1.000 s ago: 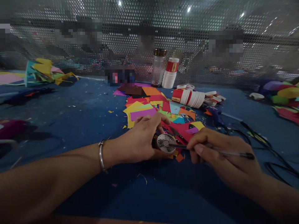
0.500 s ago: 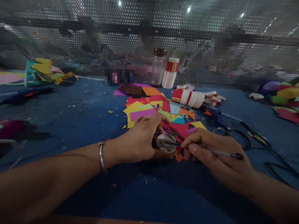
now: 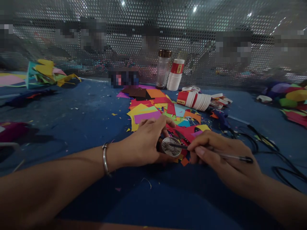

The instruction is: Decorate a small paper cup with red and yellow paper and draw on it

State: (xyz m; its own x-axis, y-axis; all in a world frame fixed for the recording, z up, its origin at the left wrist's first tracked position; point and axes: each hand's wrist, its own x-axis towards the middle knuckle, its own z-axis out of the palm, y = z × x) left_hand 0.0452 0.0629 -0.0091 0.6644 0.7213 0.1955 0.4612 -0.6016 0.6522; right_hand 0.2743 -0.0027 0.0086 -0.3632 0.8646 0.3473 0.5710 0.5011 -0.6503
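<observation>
Risk first: the pen [image 3: 216, 154] tip rests on the face of the small round disc [image 3: 171, 147], and the disc is pinned only at its edge. Too much push from the tip would likely skid the disc sideways out from under the fingers, or let the tip jump off onto the paper scraps [image 3: 165, 111] beneath. The loose scrap pile gives a soft, shifting bed, so the disc may tilt.

Left hand [image 3: 144, 143]: palm down, forearm low across the blue table [image 3: 83, 121], fingers curled closed over the disc's near-left rim, thumb under it. A metal bangle [image 3: 105, 159] sits at the wrist.

Right hand [image 3: 223, 159]: closed on the pen in a writing hold, barrel trailing right, tip just left of the fingertips. Disc lies between both grips, touching each.

Beyond the grips: a lying stack of paper cups [image 3: 194, 100], well apart.
</observation>
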